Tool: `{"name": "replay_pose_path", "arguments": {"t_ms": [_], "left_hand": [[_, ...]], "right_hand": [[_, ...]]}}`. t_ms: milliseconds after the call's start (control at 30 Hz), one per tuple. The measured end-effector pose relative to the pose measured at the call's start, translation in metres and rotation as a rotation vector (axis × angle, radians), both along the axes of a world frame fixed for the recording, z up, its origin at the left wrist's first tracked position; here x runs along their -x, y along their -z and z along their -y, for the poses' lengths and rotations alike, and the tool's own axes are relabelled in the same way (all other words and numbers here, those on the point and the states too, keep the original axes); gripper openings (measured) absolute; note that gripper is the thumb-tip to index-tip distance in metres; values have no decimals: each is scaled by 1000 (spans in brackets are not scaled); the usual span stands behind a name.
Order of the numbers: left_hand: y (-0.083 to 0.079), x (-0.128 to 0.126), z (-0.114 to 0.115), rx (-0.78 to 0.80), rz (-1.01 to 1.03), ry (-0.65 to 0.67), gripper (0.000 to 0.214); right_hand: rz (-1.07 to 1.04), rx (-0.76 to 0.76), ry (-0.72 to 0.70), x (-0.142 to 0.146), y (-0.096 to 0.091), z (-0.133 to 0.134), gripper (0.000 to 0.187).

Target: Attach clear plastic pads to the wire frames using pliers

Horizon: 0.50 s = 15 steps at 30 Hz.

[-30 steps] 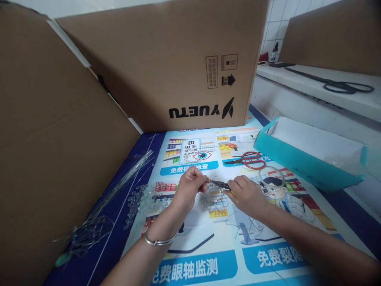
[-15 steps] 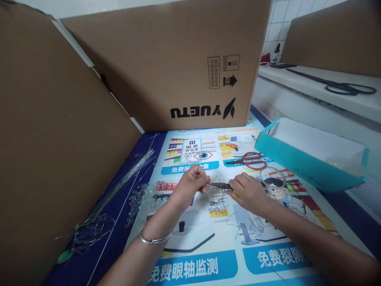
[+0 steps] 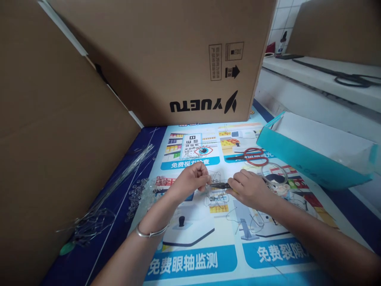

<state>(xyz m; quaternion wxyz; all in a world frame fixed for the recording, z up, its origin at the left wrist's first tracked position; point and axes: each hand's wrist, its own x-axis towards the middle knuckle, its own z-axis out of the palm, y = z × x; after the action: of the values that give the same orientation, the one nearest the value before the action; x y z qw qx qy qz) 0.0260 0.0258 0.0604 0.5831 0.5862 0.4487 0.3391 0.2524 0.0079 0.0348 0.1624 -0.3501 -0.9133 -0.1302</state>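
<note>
- Brown cardboard walls in the work: a large box (image 3: 166, 59) printed upside down stands at the back, and a cardboard panel (image 3: 44, 139) leans along the left. Both are well apart from the hands.
- The left hand (image 3: 190, 180) is pinched shut, thumb and fingertips nipping a thin wire piece (image 3: 212, 177), low over the printed mat (image 3: 193, 242).
- The right hand (image 3: 250, 188) is curled closed round the handles of small black pliers (image 3: 220, 185), whose nose points at the left fingertips. Whether the nose grips the wire is too small to tell.
- Loose wire loops (image 3: 216, 198) lie on the mat directly under the two hands.
- Red-handled scissors (image 3: 250, 155) lie just behind the right hand, with a clear ring (image 3: 274, 174) beside its knuckles.
- A teal tray (image 3: 300, 159) sits further right, at an angle.
- Clear beads (image 3: 138, 194) are heaped left of the left wrist. A bundle of long wires (image 3: 119, 182) runs diagonally beyond them, along the panel's foot.
- A metal bangle (image 3: 150, 232) circles the left wrist.
- Black scissors (image 3: 351, 79) rest on the white ledge (image 3: 312, 75) far right.
</note>
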Motion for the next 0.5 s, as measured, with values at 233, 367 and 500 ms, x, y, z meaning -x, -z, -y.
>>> {"name": "replay_pose_path", "arguments": {"t_ms": [233,367,500], "left_hand": [[4,1,1,-157,-224,-43,5],[6,-1,3,-231,-326,-112,3],[7,-3,4,-227,-333,-159,2]], "right_hand": [[77,-29,8,3,-5,3,24],[113,-27,35,5,-5,5,21],[88,-4,78,6,-2,6,22]]}}
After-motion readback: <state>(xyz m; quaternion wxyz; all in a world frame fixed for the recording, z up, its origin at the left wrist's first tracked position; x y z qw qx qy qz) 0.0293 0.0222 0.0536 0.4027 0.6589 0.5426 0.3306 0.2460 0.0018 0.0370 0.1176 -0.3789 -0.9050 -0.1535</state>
